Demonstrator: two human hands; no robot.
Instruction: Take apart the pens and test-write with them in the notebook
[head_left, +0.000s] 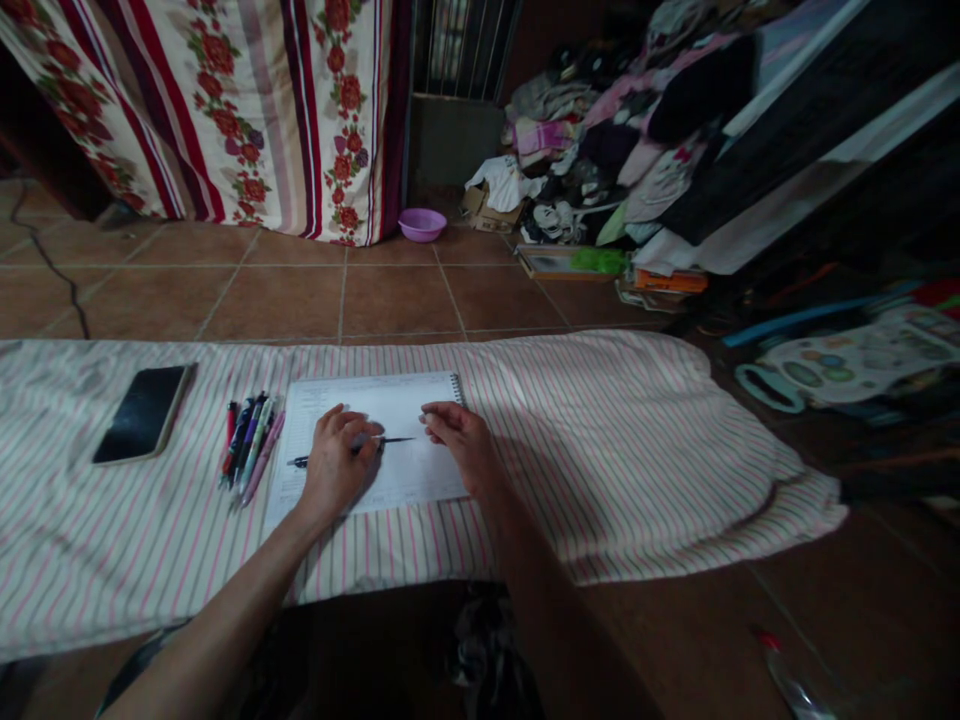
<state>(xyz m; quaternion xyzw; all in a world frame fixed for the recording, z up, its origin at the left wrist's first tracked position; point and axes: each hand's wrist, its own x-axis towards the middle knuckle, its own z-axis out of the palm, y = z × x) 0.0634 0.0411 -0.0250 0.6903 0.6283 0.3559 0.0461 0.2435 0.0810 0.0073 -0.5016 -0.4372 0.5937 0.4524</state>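
A spiral notebook (pixel 405 405) lies open on a striped cloth (pixel 615 440) spread over the tiled floor. My left hand (pixel 335 464) rests on the page, fingers curled around a dark pen (pixel 395 440) that lies across the paper pointing right. My right hand (pixel 461 440) sits on the notebook's right part, fingers bent down onto the page and close to the pen's tip. Several pens (pixel 250 445) lie bunched together just left of the notebook. A dark phone (pixel 144 413) lies face up further left on the cloth.
A flowered, striped curtain (pixel 247 110) hangs at the back. A purple bowl (pixel 421 224) stands on the tiles by it. A heap of clothes (pixel 600 140) and a dark shelf (pixel 810 130) fill the right. Toys and a colourful board (pixel 855 362) lie at the right.
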